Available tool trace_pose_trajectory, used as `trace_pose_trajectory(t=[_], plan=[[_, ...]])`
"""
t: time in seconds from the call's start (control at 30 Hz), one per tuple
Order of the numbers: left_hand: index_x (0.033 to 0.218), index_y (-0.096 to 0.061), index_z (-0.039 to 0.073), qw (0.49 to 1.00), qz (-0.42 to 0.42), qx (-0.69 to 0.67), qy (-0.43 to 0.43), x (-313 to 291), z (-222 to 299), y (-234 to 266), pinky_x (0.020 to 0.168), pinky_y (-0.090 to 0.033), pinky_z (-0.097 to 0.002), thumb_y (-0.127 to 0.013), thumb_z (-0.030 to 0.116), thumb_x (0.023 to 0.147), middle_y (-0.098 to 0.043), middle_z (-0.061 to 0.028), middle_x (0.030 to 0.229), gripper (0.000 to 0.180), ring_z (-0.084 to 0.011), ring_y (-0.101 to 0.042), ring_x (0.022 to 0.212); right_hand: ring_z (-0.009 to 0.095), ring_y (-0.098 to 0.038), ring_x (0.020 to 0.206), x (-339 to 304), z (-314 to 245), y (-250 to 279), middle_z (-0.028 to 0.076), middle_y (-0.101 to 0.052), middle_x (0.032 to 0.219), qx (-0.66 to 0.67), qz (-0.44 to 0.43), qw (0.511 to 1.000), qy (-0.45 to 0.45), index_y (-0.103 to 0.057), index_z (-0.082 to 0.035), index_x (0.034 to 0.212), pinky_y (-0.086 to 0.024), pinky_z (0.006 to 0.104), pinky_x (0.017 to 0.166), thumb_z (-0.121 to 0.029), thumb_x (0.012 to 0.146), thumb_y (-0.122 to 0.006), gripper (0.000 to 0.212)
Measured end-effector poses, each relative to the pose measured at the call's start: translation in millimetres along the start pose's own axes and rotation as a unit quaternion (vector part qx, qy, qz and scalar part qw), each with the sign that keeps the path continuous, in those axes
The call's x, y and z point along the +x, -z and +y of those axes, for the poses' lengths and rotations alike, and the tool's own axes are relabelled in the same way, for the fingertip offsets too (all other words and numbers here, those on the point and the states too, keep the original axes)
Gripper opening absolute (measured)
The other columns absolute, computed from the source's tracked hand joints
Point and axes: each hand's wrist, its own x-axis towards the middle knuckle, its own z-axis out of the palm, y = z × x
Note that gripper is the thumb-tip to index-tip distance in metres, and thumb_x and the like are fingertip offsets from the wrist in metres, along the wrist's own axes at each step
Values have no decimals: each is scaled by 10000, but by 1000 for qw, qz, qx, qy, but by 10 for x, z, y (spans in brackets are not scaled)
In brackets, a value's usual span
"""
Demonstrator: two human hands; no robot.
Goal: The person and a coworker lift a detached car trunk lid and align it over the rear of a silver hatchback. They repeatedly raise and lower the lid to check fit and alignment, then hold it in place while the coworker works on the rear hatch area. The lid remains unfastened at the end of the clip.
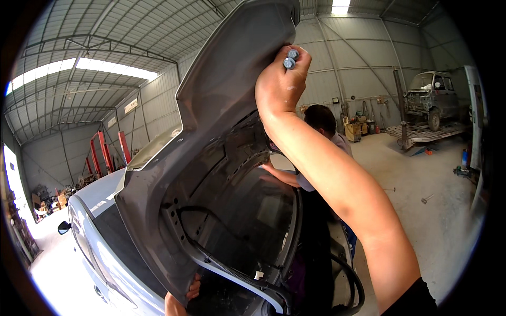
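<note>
Right grip (pixel 280 84) closed around two blue-grey metal bolts (pixel 289 63); left grip (pixel 178 304) curled round edge of grey, curved trunk lid (pixel 226 79): likely heavy, stiff; best held by rims.

You have open air right of your right hand (pixel 283 81), over the floor (pixel 443 231). The raised lid (pixel 221 79) blocks its left; a co-worker (pixel 320 120) stands beyond your right forearm (pixel 327 168). The car (pixel 118 276) bars the way left of your left hand (pixel 174 307).
</note>
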Motion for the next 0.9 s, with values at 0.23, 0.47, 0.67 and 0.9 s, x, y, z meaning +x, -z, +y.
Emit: trace_pose_trajectory(t=[0.23,0.47,0.67,0.9], plan=[[898,-503,8,999,-31,-17,-13,80,-83,208,376,-327,-281,-430,359,936,-420,-64,530,361,-167,-385,364,377,-610,772,6,-4,-4,189,-621,809,1,-4,1000,2,-454,-71,1029,-451,454,712,-216,978,-415,158],[908,-505,13,998,-19,-61,-2,-4,-70,84,401,-329,-283,-423,375,935,-417,-60,532,372,-169,-384,371,382,-606,769,-3,-4,10,190,-621,810,0,-11,1000,-13,-450,-75,1029,-447,457,708,-219,980,-413,156],[890,-499,28,1000,-11,9,6,73,-55,221,410,-311,-296,-394,405,932,-412,-53,527,394,-172,-368,367,389,-615,797,-7,-34,18,197,-629,837,-1,-15,1000,-14,-439,-88,1046,-453,459,726,-220,984,-400,151],[899,-489,37,999,-28,8,28,173,-98,393,423,-313,-292,-384,403,932,-405,-49,528,383,-171,-351,360,398,-617,812,-7,-39,21,197,-635,856,-3,-20,1000,-19,-429,-98,1055,-453,469,740,-232,988,-384,157]])
